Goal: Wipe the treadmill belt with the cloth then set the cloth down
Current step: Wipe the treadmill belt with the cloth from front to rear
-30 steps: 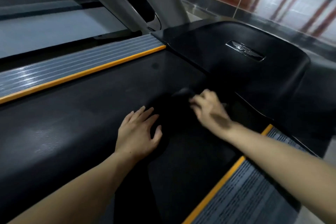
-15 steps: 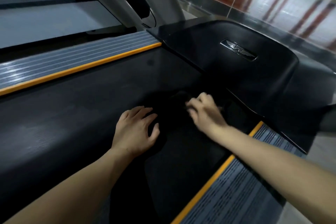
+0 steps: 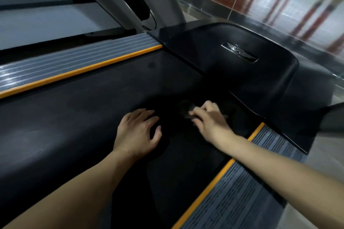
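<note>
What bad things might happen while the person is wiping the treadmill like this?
The black cloth is hard to tell from the black belt, so spots may get missed. The right hand works close to the motor cover, where cloth or fingers might catch at the edge. The left hand leans flat on the belt; if the belt slides, the person may slip.

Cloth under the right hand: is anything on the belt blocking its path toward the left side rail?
Only the left hand, resting flat on the belt beside the cloth that the right hand grips. Beyond it, nothing visible lies before the rail.
</note>
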`<action>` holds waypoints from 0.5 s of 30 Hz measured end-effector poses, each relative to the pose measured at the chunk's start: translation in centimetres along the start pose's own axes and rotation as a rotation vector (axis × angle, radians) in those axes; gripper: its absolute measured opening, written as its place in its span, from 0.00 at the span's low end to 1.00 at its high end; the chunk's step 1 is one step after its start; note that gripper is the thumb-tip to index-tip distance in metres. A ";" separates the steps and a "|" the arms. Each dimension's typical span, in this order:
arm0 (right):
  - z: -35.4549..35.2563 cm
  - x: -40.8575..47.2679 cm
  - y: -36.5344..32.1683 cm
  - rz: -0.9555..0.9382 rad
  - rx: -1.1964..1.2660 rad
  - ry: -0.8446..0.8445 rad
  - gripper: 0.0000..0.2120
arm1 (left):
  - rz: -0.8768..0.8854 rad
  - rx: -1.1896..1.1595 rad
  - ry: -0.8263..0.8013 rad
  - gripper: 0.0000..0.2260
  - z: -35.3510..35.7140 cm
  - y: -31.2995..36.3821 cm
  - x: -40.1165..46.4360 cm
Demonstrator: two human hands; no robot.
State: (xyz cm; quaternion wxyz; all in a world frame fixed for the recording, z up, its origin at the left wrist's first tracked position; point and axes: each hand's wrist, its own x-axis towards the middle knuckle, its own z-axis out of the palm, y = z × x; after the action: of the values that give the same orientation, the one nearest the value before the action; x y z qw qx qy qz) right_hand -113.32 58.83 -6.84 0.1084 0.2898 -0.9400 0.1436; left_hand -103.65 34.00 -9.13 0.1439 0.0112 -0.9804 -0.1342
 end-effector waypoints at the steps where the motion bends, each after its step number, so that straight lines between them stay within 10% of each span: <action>1: -0.2 1.1 1.8 0.051 -0.048 0.040 0.07 | 0.001 -0.005 -0.002 0.21 0.0 0.0 0.1; 6: -1.1 3.2 5.5 0.390 -0.123 0.162 0.08 | 0.003 0.004 -0.017 0.22 -0.1 0.1 0.2; 15: -0.3 -0.9 -0.3 0.016 0.007 -0.032 0.09 | 0.011 0.001 0.013 0.22 0.0 0.0 0.2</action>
State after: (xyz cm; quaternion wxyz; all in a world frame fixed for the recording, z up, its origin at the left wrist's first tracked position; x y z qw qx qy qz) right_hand -112.33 59.17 -6.74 0.0912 0.2849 -0.9434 0.1432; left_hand -103.85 34.02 -9.12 0.1513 0.0069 -0.9795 -0.1329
